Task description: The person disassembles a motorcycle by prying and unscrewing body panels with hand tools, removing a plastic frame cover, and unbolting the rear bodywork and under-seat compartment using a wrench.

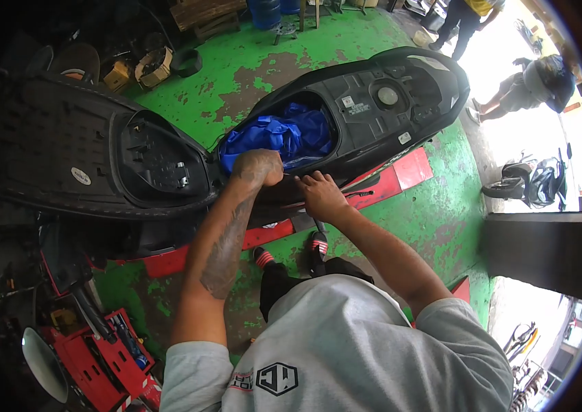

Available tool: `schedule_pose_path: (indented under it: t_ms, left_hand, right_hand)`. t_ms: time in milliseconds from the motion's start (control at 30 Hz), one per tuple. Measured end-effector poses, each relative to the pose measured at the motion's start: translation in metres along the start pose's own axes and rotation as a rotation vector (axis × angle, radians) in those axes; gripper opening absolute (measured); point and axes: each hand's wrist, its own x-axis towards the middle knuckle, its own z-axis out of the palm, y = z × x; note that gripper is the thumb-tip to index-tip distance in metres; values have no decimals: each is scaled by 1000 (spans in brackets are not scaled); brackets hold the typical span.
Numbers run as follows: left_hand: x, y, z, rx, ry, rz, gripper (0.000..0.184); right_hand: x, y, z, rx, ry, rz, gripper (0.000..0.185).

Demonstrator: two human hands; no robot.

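Head view: the scooter (390,130) stands across the centre of the frame, its seat (44,151) swung open at the left. Blue material (257,139) lies in the storage well, upper centre. The left hand (260,167) is at the well's near rim, fingers curled; whether they grip anything cannot be determined. The right hand (323,197), just beside it, has bent fingers at the scooter's near side; their grip cannot be determined. A red platform (413,169) shows beneath, on green floor (428,226).
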Motion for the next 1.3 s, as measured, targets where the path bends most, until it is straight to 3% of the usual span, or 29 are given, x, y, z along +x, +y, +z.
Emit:
schedule_pose_path:
  t_ms: [67, 200, 367, 567, 767, 1300]
  left_hand:
    - [-3, 0, -2, -13, 24, 42, 31]
    - [-19, -4, 1, -49, 72, 115, 31]
    - [-49, -6, 105, -498, 628, 126, 29]
    - [-49, 29, 165, -641, 929, 131, 42]
    - [-48, 27, 174, -624, 857, 111, 39]
    - [-35, 42, 185, -665, 973, 88, 38]
  right_hand:
    - [-2, 0, 4, 55, 58, 8, 64]
    - [-6, 2, 7, 61, 100, 13, 65]
    - [-2, 2, 6, 2, 62, 5, 58]
    - [-2, 2, 6, 37, 85, -2, 63]
    - [-1, 3, 5, 33, 71, -12, 63]
    - [-1, 8, 4, 48, 37, -26, 64]
